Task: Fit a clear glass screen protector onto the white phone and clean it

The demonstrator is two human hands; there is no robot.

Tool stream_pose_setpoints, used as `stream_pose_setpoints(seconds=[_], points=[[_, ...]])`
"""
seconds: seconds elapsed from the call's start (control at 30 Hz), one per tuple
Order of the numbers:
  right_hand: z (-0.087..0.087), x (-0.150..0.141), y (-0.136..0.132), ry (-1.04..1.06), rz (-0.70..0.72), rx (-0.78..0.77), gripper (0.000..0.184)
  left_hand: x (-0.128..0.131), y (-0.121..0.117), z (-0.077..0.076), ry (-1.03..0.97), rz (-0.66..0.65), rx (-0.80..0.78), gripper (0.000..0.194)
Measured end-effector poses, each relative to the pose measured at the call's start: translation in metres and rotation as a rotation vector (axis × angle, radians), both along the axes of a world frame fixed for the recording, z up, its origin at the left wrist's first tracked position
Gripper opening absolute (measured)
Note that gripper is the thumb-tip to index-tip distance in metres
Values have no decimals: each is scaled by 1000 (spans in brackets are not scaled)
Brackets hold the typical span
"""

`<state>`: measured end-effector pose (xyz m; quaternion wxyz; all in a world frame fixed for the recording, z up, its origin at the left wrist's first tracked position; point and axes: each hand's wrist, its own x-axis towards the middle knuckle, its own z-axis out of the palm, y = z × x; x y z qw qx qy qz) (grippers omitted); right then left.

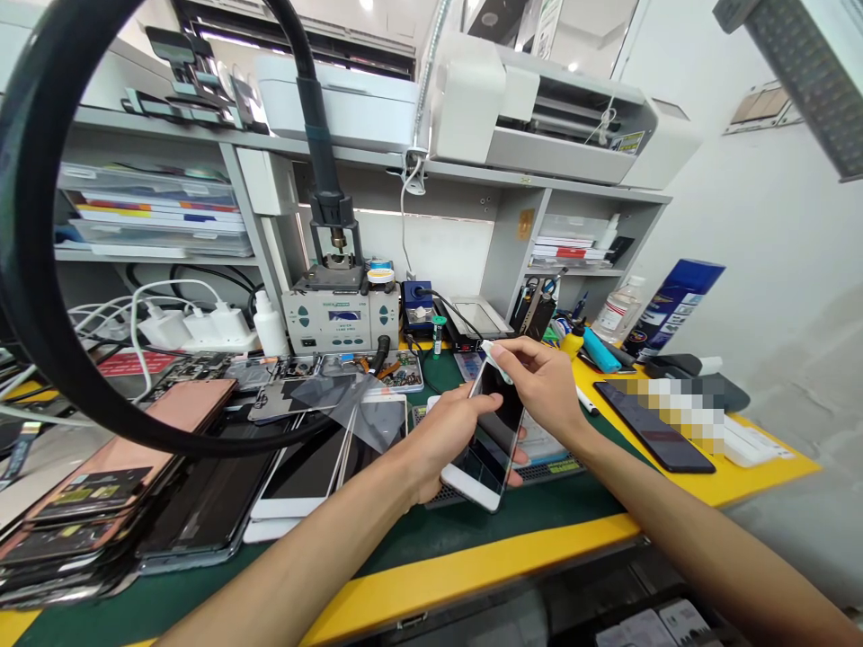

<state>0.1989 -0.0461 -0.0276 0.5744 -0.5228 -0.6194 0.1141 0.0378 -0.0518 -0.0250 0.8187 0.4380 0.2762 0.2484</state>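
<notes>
A white smartphone [495, 449] with a black, glossy front is tilted above the bench in my left hand [450, 427]. The left fingers wrap behind it, and their tips show at its right edge while the thumb lies across the screen. At the phone's top end my right hand [539, 377] is closed in a pinch. A small whitish piece [488, 347] shows at its fingertips, too small to name. Beneath the phone lies a dark, patterned work mat [539, 471], partly covered by the hands.
Left of my hands lie white phone screens [303, 467], a clear plastic sheet [368, 415] and stacked phone parts [182, 404]. A rework station [333, 319] stands behind; its black hose [31, 270] loops across the left. A black phone [651, 427] lies at right, near a blue box [680, 301].
</notes>
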Motion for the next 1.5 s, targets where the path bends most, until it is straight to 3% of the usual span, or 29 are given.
stream_pose_setpoints(seconds=[0.4,0.7,1.2,1.5], points=[[-1,1,1,-20,5,6,23,-1,1,0,5,-13,-16,38],[-3,3,2,-28,14,11,21,-2,0,5,28,-3,-24,31],[0,0,1,-30,16,-1,22,-1,3,-3,15,-18,-7,29],[-2,1,2,-24,25,-7,22,-1,-1,2,26,8,-10,21]])
